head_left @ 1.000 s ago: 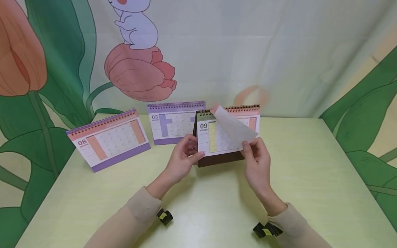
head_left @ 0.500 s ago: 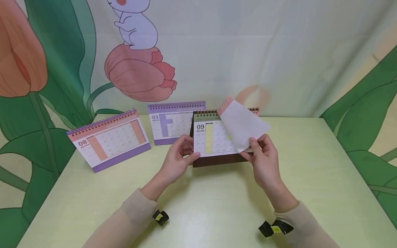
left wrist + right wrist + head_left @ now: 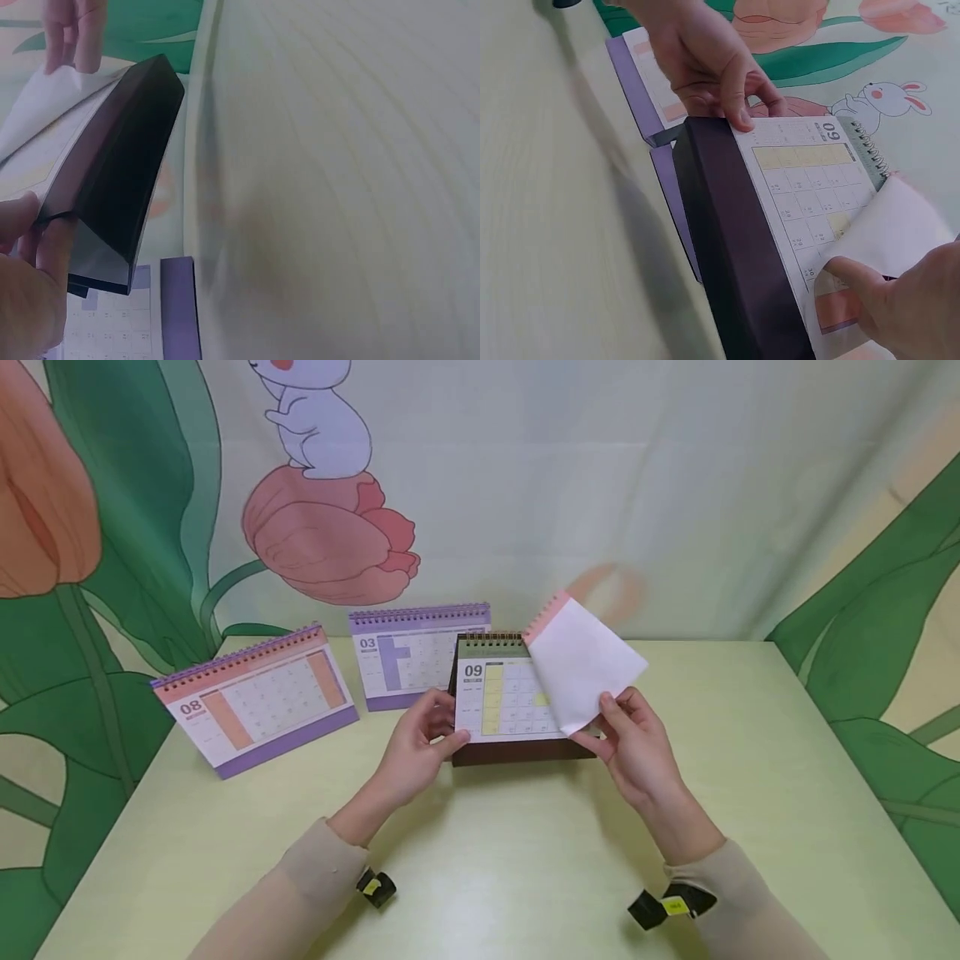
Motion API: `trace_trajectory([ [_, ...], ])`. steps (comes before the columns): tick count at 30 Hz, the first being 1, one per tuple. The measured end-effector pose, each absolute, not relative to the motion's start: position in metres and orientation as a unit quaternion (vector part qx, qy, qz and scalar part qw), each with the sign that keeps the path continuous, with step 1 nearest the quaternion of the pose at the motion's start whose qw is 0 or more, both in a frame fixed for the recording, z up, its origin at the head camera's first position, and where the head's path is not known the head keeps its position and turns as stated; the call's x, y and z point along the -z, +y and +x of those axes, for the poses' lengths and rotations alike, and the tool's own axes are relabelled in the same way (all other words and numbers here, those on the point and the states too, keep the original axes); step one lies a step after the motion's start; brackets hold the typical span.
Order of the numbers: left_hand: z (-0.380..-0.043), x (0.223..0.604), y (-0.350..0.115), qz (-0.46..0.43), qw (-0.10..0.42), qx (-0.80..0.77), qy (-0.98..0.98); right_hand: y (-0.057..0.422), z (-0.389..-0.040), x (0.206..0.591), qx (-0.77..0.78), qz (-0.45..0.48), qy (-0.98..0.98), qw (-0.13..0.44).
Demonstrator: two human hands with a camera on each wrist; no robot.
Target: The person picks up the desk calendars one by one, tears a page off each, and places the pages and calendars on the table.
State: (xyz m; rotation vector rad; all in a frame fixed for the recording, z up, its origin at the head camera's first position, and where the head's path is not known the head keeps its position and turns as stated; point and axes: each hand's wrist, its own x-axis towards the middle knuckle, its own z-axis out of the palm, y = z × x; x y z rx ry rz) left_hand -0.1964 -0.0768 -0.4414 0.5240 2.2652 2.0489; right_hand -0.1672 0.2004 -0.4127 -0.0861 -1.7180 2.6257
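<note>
A desk calendar with a dark brown stand is tilted above the table, its page 09 showing with a green header and yellow column. My left hand pinches its lower left corner, thumb on the page and fingers behind. My right hand pinches the lower edge of a calendar page, folded over so its white back faces up. That page's pink header edge is notched and stands off the left part of the coil. In the right wrist view, a pink-orange patch shows under the right thumb; the calendar's right end is hidden.
A calendar showing 08 in pink and purple stands on the table at left. A purple calendar showing 03 stands behind the left hand. A printed cloth backdrop hangs behind the table.
My right hand has moved right with the page, which now lifts farther off the coil and shows more of its white back. The calendar has shifted a little left with my left hand.
</note>
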Motion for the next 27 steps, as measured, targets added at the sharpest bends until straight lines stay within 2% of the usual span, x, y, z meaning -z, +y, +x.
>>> trace_trajectory([
  [13, -0.196, 0.441, -0.075, 0.171, 0.014, -0.666, 0.726, 0.207, -0.166, 0.405, -0.887, -0.054, -0.458, -0.026],
  [27, -0.198, 0.442, -0.087, 0.156, 0.01, -0.648, 0.746, 0.21, -0.167, 0.404, -0.906, -0.058, -0.41, -0.083],
])
